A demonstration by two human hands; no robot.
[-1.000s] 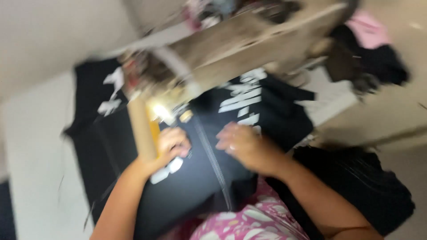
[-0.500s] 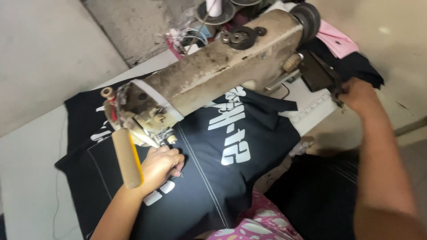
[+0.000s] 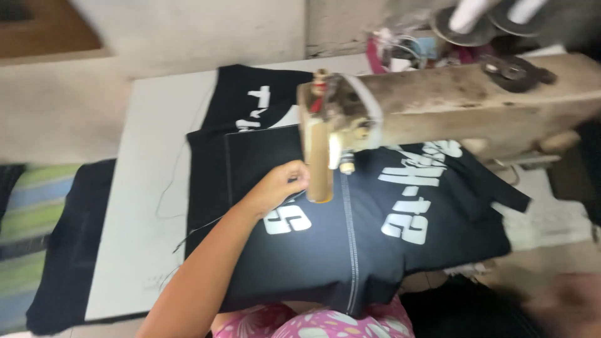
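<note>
White sewing table [image 3: 144, 206], our left hand [image 3: 278, 188] pressing black printed garment [image 3: 375, 238] just beside the needle, could get pricked; right hand unseen, grip unknown.

I see black shirt [image 3: 350, 244] with white print spread flat under sewing machine [image 3: 438, 106], seam running down middle, hem hanging off table edge.

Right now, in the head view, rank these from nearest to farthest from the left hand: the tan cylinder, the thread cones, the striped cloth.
1. Tan cylinder, right beside the left hand, under the sewing machine head.
2. Thread cones, top right, behind the machine.
3. Striped cloth, far left edge, beyond the table.
</note>
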